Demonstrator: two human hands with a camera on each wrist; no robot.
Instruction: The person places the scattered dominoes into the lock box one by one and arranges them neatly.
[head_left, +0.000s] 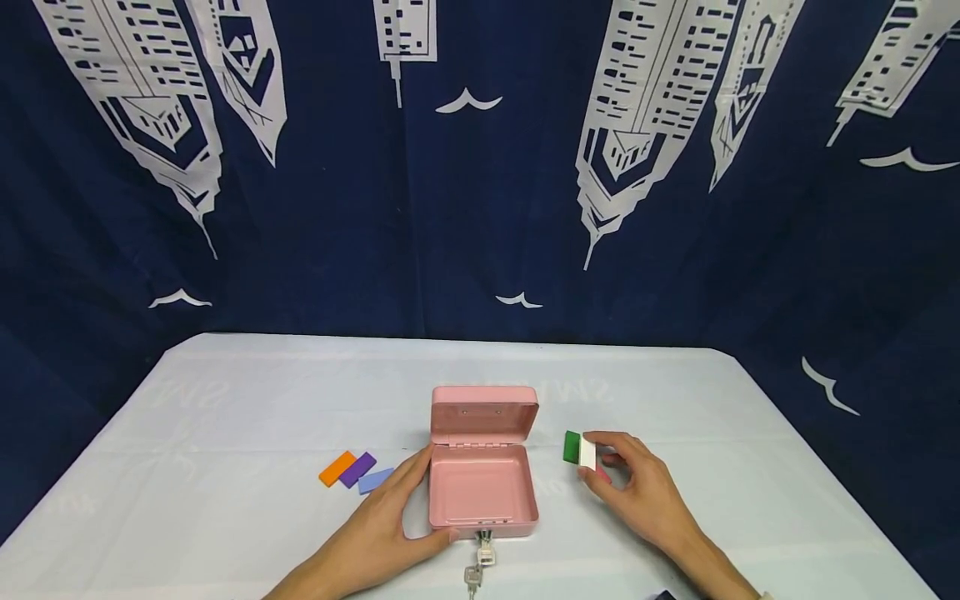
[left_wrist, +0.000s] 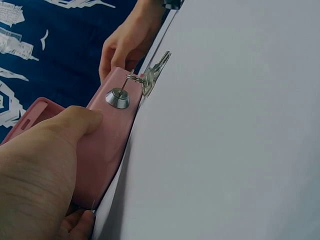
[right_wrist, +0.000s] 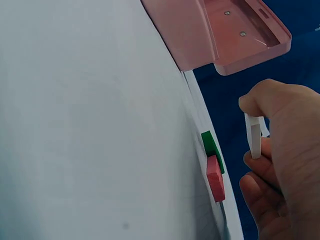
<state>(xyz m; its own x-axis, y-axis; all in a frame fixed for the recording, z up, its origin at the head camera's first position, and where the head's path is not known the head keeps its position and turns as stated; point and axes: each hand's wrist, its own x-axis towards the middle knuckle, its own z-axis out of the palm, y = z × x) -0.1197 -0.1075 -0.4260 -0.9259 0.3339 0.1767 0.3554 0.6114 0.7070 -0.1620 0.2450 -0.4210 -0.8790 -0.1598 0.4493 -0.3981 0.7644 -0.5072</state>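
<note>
A pink metal cash box [head_left: 483,530] stands on the table with its lid [head_left: 484,397] raised and nothing inside. My left hand [head_left: 378,537] holds the box at its left side, thumb against the front face and fingers along the side. Keys [left_wrist: 149,80] hang from the round lock [left_wrist: 118,98] on that front face. Right of the box, my right hand [head_left: 647,487] pinches a white block [right_wrist: 255,135] between thumb and fingers, raised above the table. A green block [right_wrist: 210,144] and a pinkish-red block [right_wrist: 215,177] lie on the table beneath that hand.
Left of the box lie an orange block [head_left: 337,468], a purple block [head_left: 357,470] and a light blue block [head_left: 375,480], the blue one partly behind my left hand. A small dark object [head_left: 664,595] shows at the bottom edge. Behind the white-covered table [head_left: 262,400] hangs a dark blue patterned cloth [head_left: 337,233].
</note>
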